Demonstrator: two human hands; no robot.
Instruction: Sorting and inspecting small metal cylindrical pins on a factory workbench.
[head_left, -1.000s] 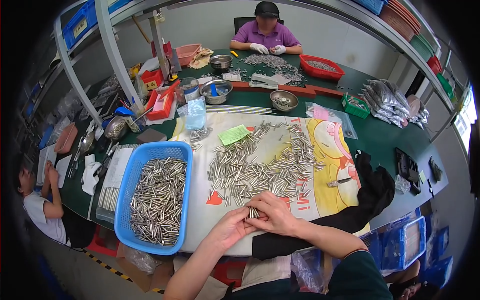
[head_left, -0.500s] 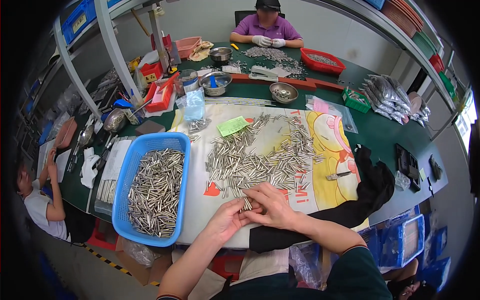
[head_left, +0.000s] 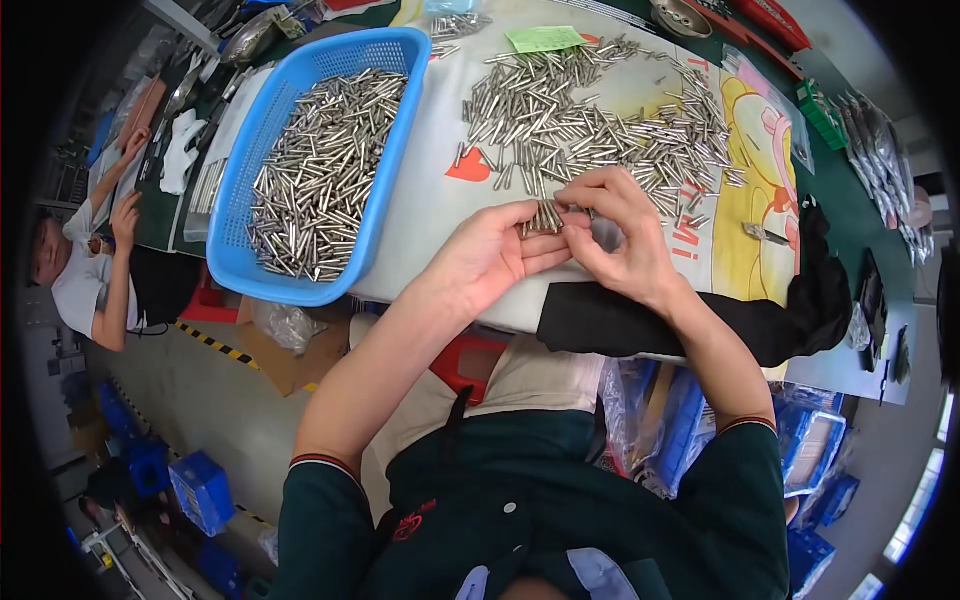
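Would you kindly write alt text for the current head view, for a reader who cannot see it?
A small bunch of metal pins is in the grip of a person's left hand, the right hand close against it. Beyond, many loose pins lie on a printed cloth; a blue basket at left holds more.

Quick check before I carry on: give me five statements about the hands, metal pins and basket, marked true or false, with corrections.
1. The blue basket holds many metal pins. True.
2. The right hand is reaching into the basket. False: the right hand is close beside the left hand.
3. A small bunch of pins is at the left hand's fingers. True.
4. The green slip is inside the basket. False: the green slip lies by the far edge of the loose pins.
5. The basket stands to the left of the loose pins. True.
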